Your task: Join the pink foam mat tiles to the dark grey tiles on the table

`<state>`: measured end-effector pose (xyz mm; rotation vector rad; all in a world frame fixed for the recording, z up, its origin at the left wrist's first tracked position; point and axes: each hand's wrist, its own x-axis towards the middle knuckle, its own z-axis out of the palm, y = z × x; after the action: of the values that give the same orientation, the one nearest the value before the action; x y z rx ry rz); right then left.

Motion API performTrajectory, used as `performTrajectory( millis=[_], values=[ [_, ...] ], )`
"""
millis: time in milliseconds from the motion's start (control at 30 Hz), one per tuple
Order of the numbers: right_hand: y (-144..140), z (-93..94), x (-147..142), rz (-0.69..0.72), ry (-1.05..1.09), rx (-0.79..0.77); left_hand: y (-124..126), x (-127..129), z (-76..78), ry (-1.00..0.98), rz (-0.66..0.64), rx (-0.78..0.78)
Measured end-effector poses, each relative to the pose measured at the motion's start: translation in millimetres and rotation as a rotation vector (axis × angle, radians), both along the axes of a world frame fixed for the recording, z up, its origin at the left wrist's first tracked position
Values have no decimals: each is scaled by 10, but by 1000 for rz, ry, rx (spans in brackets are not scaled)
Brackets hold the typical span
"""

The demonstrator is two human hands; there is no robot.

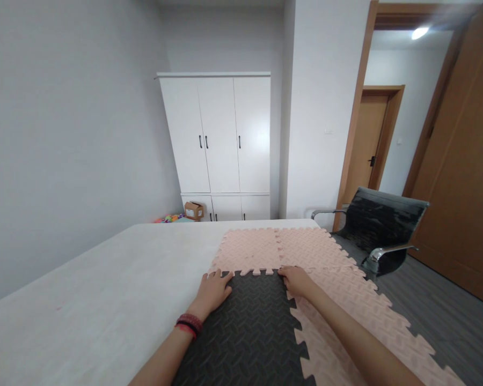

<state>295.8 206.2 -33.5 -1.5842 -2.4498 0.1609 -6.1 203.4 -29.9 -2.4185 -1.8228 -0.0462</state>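
Both hands lie flat and open, gripping nothing, on the far edge of a dark grey foam mat [249, 327], which rests on the white table [104, 289]. The left hand [212, 291] presses the mat's far left corner and the right hand [297, 280] its far right corner, just where its toothed edge meets the pink mat [247, 251] beyond it. That joint looks mostly closed, so the sensible way to finish it, I judge, is to press straight down along the seam from corner to corner, keeping the teeth lined up with their notches instead of forcing them. To the right of the grey mat more pink mats [346, 300] are joined along its side, and they reach the table's right edge. A black office chair [380, 228] stands just past that edge, close enough to catch an overhanging mat. Behind the table stand a white wardrobe [219, 139] and a small cardboard box [194, 210].
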Motion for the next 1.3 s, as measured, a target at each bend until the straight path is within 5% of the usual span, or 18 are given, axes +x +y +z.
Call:
performTrajectory(
  millis=[433, 633, 900, 1300],
  values=[
    [-25, 100, -16, -21, -64, -58, -29, 54, 69, 9, 20, -19],
    [-61, 217, -231, 2, -62, 39, -48, 218, 80, -23, -58, 32],
    [-66, 83, -460, 86, 22, 83, 76, 439, 27, -70, -227, 7],
    [188, -58, -258, 123, 141, -21, 298, 486, 122, -53, -314, -62]
  ],
)
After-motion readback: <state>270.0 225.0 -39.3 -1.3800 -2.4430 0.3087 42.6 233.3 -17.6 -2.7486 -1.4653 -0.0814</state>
